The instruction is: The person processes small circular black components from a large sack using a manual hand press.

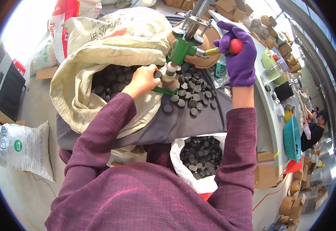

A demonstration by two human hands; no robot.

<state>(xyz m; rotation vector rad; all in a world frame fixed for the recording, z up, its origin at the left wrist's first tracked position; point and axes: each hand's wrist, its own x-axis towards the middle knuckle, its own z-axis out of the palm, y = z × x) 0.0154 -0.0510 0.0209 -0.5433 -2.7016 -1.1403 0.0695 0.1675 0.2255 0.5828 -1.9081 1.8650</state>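
Right hand [240, 57], in a purple glove, is wrapped tight around the red ball knob [235, 46] of the lever, up at one o'clock. Left hand [144, 79] is bare, fingers curled in at the base of the green hand press [182, 49], pinching something small beside its grey plunger; what exactly it holds is hidden by the fingers. One press, one lever, one knob.

Directly under the press, at the centre, dark round discs [193, 90] lie scattered on a grey cloth [191, 119]; they overlap too much for a firm count, roughly two dozen or more, with one lone disc sitting apart at the heap's seven o'clock edge.

Left of the hand, at ten o'clock, one big cream sack [98, 57] gapes open, packed with more of the same discs. Down at six o'clock, just below the cloth, one white bag [183, 169] holds another load of them.

Further out: one white printed sack [19, 150] on the floor at eight o'clock, one teal basket [292, 138] at four o'clock, and one other person [314, 131] at three o'clock. Cardboard boxes [266, 175] sit stacked low right.
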